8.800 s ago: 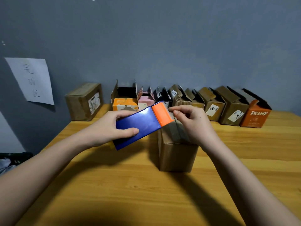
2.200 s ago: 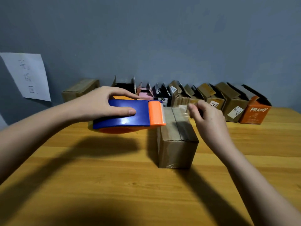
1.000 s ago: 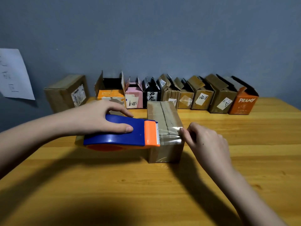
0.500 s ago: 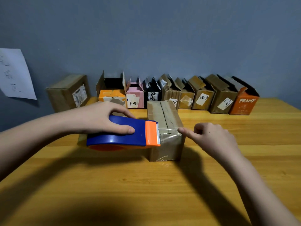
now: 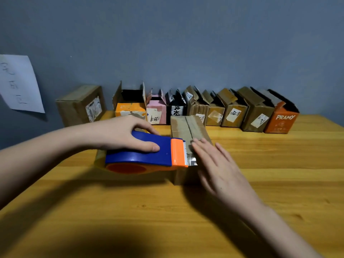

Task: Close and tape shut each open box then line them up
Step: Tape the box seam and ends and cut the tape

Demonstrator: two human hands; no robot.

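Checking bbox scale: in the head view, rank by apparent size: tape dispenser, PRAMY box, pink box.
1. tape dispenser, though nearest the camera, so true size is unsure
2. PRAMY box
3. pink box

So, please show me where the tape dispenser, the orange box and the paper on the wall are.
tape dispenser (image 5: 145, 155): head view, blue side of its body.
orange box (image 5: 282, 122): head view, front face, below the lettering.
paper (image 5: 18, 84): head view, middle of the sheet.

It looks like a simple packing corner in a room: a wooden bench (image 5: 279, 174) against a plain grey wall (image 5: 186, 43), a handwritten paper sheet (image 5: 18, 84) on it.
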